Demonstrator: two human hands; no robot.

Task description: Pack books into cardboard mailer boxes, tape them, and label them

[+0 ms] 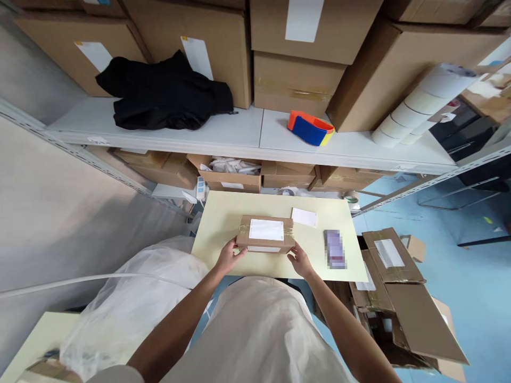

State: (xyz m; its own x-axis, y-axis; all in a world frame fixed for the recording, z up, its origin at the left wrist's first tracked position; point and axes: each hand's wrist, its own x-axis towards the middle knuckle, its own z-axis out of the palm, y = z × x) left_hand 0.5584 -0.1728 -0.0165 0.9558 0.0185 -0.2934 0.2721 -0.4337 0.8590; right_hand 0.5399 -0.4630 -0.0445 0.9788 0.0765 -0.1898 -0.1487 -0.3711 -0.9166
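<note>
A small taped cardboard box (pixel 244 236) sits on the pale yellow table (pixel 217 213), with a white label (pixel 266 230) on its top and another on its near side. My left hand (pixel 229 257) holds the box at its left near corner, thumb along the front. At the right near corner, my right hand (pixel 300 260) grips it with bent fingers; the fingertips are partly hidden. Right of the box lie a white sheet of labels or paper (pixel 304 217) and a blurred purple item (pixel 335 249).
Above the table, a grey shelf (pixel 239 130) carries large cartons (pixel 297 80), a black garment (pixel 171 96), a coloured strap (pixel 310 127) and stacked label rolls (pixel 423 106). Opened cardboard boxes (pixel 399 282) stand at the right. A clear plastic bag (pixel 131 292) is at the left.
</note>
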